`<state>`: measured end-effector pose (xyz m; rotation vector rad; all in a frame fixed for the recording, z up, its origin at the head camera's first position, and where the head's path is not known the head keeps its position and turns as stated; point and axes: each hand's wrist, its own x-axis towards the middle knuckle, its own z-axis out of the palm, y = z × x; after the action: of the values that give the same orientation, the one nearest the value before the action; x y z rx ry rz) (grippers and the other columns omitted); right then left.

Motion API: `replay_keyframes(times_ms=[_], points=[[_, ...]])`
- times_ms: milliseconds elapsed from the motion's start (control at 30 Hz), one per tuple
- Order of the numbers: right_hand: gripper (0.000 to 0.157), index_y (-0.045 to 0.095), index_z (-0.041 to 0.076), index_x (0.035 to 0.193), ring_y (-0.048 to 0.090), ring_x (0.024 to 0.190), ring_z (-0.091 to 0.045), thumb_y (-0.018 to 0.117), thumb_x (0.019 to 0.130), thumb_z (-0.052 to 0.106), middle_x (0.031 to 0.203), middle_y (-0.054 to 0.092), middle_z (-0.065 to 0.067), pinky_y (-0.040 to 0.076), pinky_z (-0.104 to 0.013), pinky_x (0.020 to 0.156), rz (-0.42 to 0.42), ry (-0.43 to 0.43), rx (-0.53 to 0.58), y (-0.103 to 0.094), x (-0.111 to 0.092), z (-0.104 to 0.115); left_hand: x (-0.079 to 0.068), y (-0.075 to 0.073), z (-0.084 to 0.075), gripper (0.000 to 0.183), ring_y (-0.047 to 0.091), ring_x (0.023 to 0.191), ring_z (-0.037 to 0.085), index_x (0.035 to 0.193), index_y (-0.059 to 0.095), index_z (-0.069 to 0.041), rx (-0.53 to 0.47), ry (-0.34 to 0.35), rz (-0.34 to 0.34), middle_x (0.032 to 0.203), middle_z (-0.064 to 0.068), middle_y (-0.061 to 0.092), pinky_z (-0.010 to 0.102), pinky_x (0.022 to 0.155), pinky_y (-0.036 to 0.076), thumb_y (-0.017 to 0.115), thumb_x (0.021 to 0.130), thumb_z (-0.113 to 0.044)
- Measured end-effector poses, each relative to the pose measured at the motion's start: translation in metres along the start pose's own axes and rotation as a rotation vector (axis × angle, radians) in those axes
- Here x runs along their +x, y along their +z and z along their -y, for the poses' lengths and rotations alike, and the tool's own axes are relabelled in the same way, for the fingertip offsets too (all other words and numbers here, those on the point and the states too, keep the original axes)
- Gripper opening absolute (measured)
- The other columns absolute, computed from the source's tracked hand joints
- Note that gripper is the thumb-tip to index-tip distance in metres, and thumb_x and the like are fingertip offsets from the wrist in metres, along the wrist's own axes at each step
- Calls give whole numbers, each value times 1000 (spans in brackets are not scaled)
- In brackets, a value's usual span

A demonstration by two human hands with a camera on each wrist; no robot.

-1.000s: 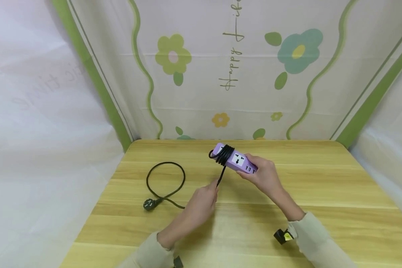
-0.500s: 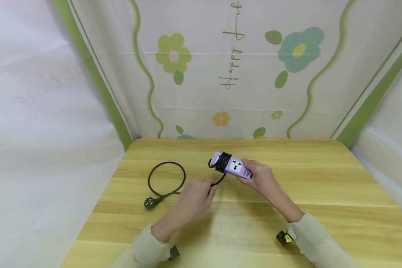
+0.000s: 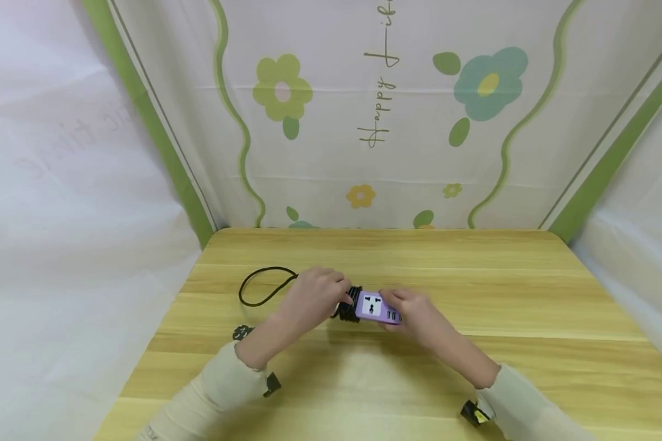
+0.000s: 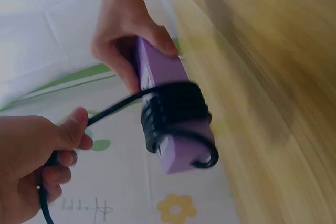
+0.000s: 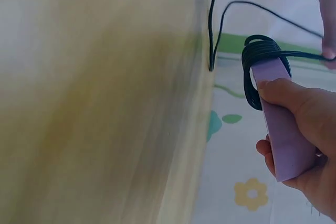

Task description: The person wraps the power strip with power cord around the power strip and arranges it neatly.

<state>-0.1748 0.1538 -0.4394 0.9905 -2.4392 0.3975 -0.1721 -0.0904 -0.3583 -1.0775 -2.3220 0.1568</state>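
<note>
A purple power strip (image 3: pixel 382 309) with white sockets and USB ports is held above the table by my right hand (image 3: pixel 419 315), fingers and thumb around its end. Several turns of black cord (image 4: pixel 176 106) wrap the other end of the strip. My left hand (image 3: pixel 314 297) pinches the cord between thumb and fingers, and in the left wrist view it runs taut from the coil to that hand. The loose part of the cord (image 3: pixel 241 288) loops out to the left. Its black plug (image 3: pixel 243 332) shows beside my left wrist, partly hidden by the forearm.
The wooden table (image 3: pixel 529 294) lies under both hands. A white curtain (image 3: pixel 320 135) with flowers and green borders hangs behind its far edge. White sheets (image 3: pixel 77 214) hang at both sides. A small black device (image 3: pixel 474 413) is on the right sleeve.
The power strip has come nearer and turned more level with my right hand. My left hand, still gripping the cord, has swung up and away to the strip's wrapped end. The loose cord loop has narrowed.
</note>
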Motion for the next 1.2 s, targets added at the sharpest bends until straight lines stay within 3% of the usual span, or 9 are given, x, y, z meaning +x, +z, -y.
replay_keyframes(times_ms=[167, 267, 333, 467, 600, 767, 867, 1033, 1200], points=[[67, 70, -3, 116, 72, 93, -26, 97, 60, 22, 107, 73, -15, 61, -31, 77, 67, -73, 10, -4, -7, 15, 1, 7, 13, 14, 57, 74, 6, 84, 75, -25, -33, 138, -9, 83, -14, 72, 26, 71, 35, 76, 82, -39], [69, 69, -2, 119, 72, 94, -25, 96, 61, 23, 109, 72, -14, 61, -31, 78, 76, -90, 33, -9, -11, 22, 1, 12, 20, 5, 56, 81, 6, 88, 74, -27, -93, 188, 36, 86, -16, 70, 26, 76, 37, 78, 85, -27], [69, 69, -1, 119, 72, 93, -24, 96, 60, 23, 108, 72, -12, 61, -29, 77, 56, -115, 59, -13, -14, 26, 2, 17, 25, 9, 57, 85, 5, 92, 73, -28, -143, 217, 69, 89, -16, 70, 26, 80, 41, 76, 88, -19], [67, 70, -1, 117, 72, 88, -20, 96, 59, 22, 105, 73, -9, 59, -22, 73, -19, -188, 123, -21, -18, 31, 5, 26, 30, 17, 58, 87, 6, 93, 72, -24, -301, 276, 89, 90, -14, 70, 25, 81, 46, 69, 93, -7], [63, 70, 0, 118, 71, 82, -17, 93, 64, 24, 103, 73, -9, 55, -13, 69, -105, -221, 230, -31, -19, 34, 7, 37, 31, 21, 59, 87, 6, 94, 73, -18, -524, 301, 83, 89, -9, 70, 21, 79, 48, 65, 93, 2], [55, 69, -2, 119, 71, 79, -16, 86, 78, 31, 102, 74, -11, 53, -9, 69, -153, -217, 389, -41, -19, 32, 3, 51, 25, 30, 62, 86, 11, 99, 72, -6, -829, 262, 47, 92, 2, 70, 14, 81, 51, 54, 90, 17], [53, 68, -3, 119, 71, 79, -18, 80, 85, 36, 102, 74, -12, 54, -12, 68, -182, -218, 428, -46, -17, 29, -2, 59, 20, 32, 64, 88, 15, 104, 70, -2, -981, 207, 9, 96, 9, 71, 19, 83, 54, 50, 89, 19], [53, 70, -1, 118, 72, 81, -19, 76, 87, 41, 103, 75, -14, 55, -14, 69, -202, -170, 456, -50, -12, 23, -7, 74, 8, 20, 63, 88, 12, 107, 66, -2, -1154, 93, -48, 96, 11, 70, 24, 85, 54, 50, 96, 5], [53, 69, -2, 119, 72, 80, -20, 84, 81, 31, 104, 75, -18, 55, -15, 66, -224, -100, 522, -53, -8, 16, -17, 82, -12, 20, 62, 89, 18, 108, 59, 4, -1271, -78, -76, 95, 16, 66, 29, 86, 55, 59, 88, 7]])
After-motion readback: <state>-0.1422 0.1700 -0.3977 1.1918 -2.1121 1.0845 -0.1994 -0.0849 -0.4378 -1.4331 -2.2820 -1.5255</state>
